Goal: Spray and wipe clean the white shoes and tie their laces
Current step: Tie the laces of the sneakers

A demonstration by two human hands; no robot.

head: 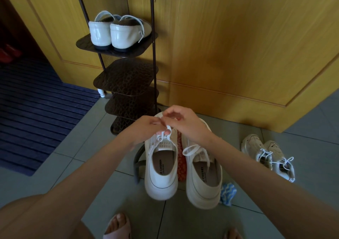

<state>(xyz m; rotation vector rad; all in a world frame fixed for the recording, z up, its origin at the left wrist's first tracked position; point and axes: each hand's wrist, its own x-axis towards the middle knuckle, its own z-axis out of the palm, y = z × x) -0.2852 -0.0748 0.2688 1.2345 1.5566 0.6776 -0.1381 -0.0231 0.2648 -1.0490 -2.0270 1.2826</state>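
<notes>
Two white sneakers stand side by side on the tiled floor, heels toward me. Over the left sneaker my left hand and my right hand meet, each pinching a strand of its white lace above the tongue. The right sneaker has a tied lace bow lying on its tongue. A blue and white cloth lies on the floor right of that sneaker's heel. No spray bottle is visible.
A dark metal shoe rack stands ahead against yellow wooden doors, holding cream flat shoes. Another white sneaker pair sits at right. A blue striped mat lies left. My feet in slippers are below.
</notes>
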